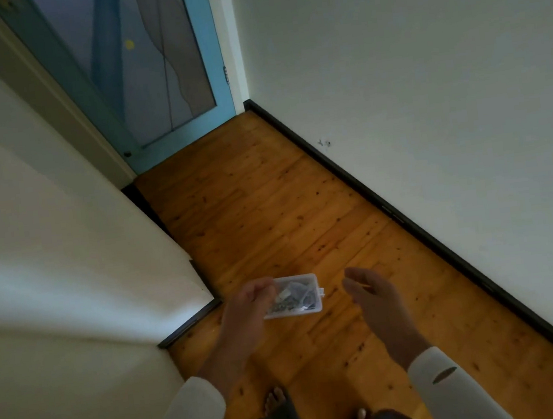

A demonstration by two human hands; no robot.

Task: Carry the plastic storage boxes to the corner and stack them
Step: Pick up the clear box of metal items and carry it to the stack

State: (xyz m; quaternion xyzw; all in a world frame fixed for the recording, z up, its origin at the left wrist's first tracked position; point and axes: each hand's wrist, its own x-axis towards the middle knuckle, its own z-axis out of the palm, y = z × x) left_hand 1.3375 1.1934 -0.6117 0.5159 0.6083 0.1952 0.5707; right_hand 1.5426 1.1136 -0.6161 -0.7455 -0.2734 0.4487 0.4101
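The carrying step looks to be in hand: the person stands in a narrow passage, facing the corner at upper centre of the frame. The left hand (245,311), at lower centre, grips a small clear plastic storage box (298,296) by its left end, fingers curled over the lid and the box held in the air above the floor. The right hand (371,295) is just right of the box and apart from it, fingers loosely spread and holding nothing. Through the lid show small dark and pale parts, too small to name, and a small latch sits on the box's right end.

No other box shows on the floor ahead, so this one would probably begin the stack. The next move likely calls for walking forward, keeping the box level so the contents do not shift, then bending to set it flat and close into the corner.

White walls (426,88) fill the right and left of the frame. Between them runs a floor (268,210) of knotty orange-brown wooden boards. At upper left stands a pale blue door (135,70) with a glazed panel. A dark skirting board (408,225) runs along the foot of the right wall down to the lower right. At the bottom edge show the person's feet (276,405) in dark sandals.
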